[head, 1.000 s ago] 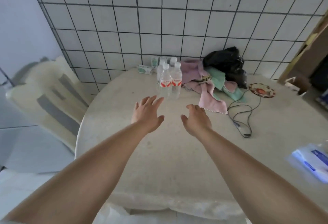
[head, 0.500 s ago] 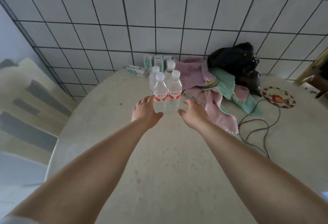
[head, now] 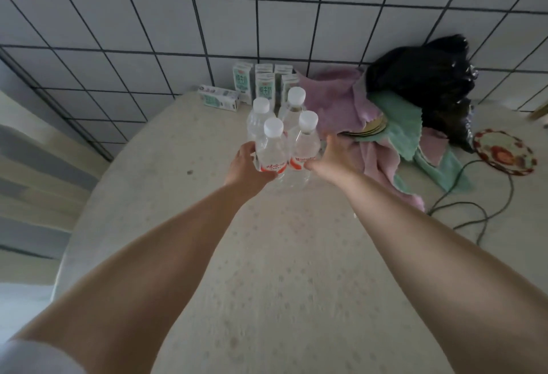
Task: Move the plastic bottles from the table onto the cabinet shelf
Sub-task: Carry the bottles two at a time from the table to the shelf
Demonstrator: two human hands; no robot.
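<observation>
My left hand (head: 247, 166) wraps the near-left clear plastic bottle with a white cap (head: 271, 151); my right hand (head: 333, 163) closes on its near-right twin (head: 304, 148). Both stand upright on the pale round desk (head: 267, 270), two more bottles (head: 292, 107) at 12 o'clock behind.

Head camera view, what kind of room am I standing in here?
Probably a home kitchen or dining corner: a tiled wall behind a round table, with water bottles, small drink cartons and a patterned plate on it.
</observation>
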